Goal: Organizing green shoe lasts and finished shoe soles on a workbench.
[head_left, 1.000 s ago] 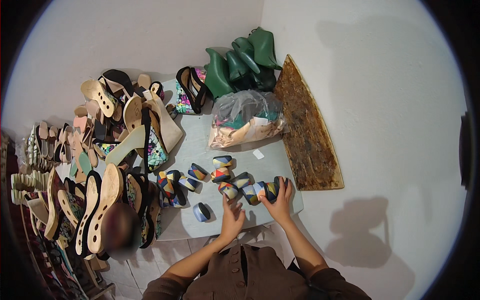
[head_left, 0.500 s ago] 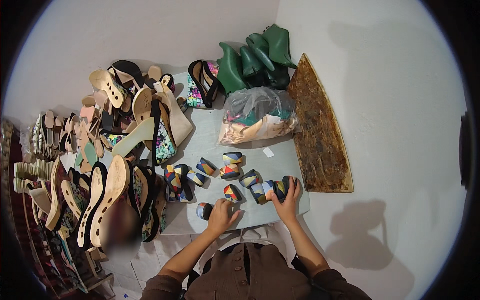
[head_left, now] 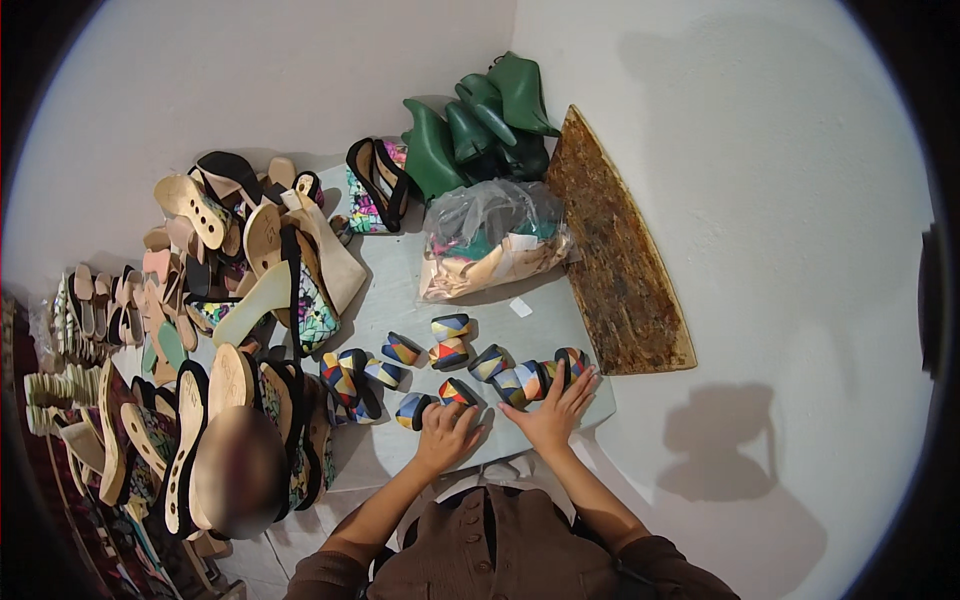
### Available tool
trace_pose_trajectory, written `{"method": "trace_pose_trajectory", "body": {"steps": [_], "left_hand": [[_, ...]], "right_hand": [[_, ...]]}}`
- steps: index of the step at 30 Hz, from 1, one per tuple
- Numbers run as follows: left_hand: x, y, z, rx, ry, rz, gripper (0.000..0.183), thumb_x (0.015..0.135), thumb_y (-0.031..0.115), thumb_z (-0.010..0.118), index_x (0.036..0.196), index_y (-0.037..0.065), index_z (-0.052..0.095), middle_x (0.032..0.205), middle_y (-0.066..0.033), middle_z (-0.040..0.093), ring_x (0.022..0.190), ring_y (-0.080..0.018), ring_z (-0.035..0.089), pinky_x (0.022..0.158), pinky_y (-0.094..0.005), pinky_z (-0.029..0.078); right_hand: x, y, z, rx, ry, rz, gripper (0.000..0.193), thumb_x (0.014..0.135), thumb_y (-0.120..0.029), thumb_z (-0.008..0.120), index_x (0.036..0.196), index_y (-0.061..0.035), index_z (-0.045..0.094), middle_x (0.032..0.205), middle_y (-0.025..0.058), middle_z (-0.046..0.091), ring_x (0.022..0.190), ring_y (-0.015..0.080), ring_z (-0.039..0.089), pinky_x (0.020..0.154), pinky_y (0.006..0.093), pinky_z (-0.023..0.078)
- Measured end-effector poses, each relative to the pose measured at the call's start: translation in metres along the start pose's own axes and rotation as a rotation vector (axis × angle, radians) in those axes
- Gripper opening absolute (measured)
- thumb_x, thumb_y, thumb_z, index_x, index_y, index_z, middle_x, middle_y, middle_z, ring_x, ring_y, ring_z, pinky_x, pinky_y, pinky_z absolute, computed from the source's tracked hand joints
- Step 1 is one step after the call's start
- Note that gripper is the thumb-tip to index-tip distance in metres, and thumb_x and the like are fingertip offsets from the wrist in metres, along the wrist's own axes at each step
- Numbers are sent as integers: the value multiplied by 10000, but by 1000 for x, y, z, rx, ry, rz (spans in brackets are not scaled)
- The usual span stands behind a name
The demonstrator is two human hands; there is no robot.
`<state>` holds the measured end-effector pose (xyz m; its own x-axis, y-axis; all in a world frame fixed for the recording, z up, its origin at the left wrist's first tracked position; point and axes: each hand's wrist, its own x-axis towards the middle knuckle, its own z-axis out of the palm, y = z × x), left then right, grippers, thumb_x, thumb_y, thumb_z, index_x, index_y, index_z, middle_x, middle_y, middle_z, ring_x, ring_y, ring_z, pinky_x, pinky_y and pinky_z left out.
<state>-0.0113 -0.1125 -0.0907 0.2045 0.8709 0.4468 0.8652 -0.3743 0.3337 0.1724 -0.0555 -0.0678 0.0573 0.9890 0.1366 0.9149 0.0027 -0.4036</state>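
Several small block heels covered in a multicoloured geometric pattern lie on the pale table. My right hand (head_left: 547, 415) has its fingers spread against the near side of a tight row of them, including a blue-and-yellow heel (head_left: 519, 382) and one at the row's right end (head_left: 571, 362). My left hand (head_left: 447, 437) is open, fingertips at a red, yellow and blue heel (head_left: 457, 391), which they partly cover. Just left of those fingers sits a blue heel (head_left: 411, 410). Farther back, a red-and-yellow heel (head_left: 449, 352) sits in front of another heel (head_left: 450, 327).
Wedge sandals and soles (head_left: 232, 390) crowd the left side. Behind the heels rests a clear plastic bag (head_left: 490, 270) of beige pieces, with green shoe lasts (head_left: 470, 130) beyond it. A brown worn board (head_left: 625, 250) leans on the right wall. A small white paper (head_left: 521, 307) lies near the bag.
My right hand has shifted left and nearer along the row, its fingers spreading. My left fingers have reached onto the red heel. The blue heel beside them has turned and moved slightly away from me.
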Motion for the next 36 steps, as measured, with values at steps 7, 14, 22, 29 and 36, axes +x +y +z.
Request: {"method": "trace_pose_trajectory", "body": {"steps": [7, 14, 22, 29, 36], "left_hand": [[-5, -4, -3, -18, -76, -18, 435, 695, 252, 716, 1088, 139, 565, 1091, -101, 419, 1031, -277, 377, 908, -441, 330], [7, -7, 3, 20, -53, -3, 434, 695, 235, 703, 1093, 143, 558, 1096, -119, 402, 1047, -311, 364, 905, -461, 328], [6, -18, 0, 36, -96, 51, 404, 713, 213, 684, 1093, 147, 564, 1109, -115, 410, 1058, -300, 373, 924, -462, 325], [5, -20, 1, 24, -106, 38, 407, 705, 195, 682, 1093, 151, 566, 1111, -102, 425, 1054, -292, 385, 919, -461, 330], [8, -22, 4, 12, -99, 37, 423, 691, 188, 686, 1094, 151, 563, 1104, -102, 429, 1051, -292, 389, 917, -466, 330]], "right_hand": [[12, -3, -8, 132, 3, -64, 911, 523, -440, 795, 1248, -66, 391, 1355, 322, 108, 1249, 505, 124, 979, 608, 205], [26, -5, 8, 105, 141, -199, 847, 516, -406, 782, 1200, -54, 427, 1354, 312, 126, 1229, 505, 152, 944, 639, 231], [84, -12, 32, 121, 272, -107, 818, 537, -402, 776, 1187, -39, 437, 1362, 316, 130, 1219, 514, 167, 949, 647, 211], [100, -19, 45, 223, 312, -247, 794, 537, -426, 779, 1163, -45, 473, 1361, 311, 157, 1238, 517, 146, 967, 632, 224], [133, -19, 48, 163, 289, -204, 825, 544, -459, 784, 1180, -42, 465, 1365, 302, 154, 1242, 514, 135, 987, 620, 211]]}}
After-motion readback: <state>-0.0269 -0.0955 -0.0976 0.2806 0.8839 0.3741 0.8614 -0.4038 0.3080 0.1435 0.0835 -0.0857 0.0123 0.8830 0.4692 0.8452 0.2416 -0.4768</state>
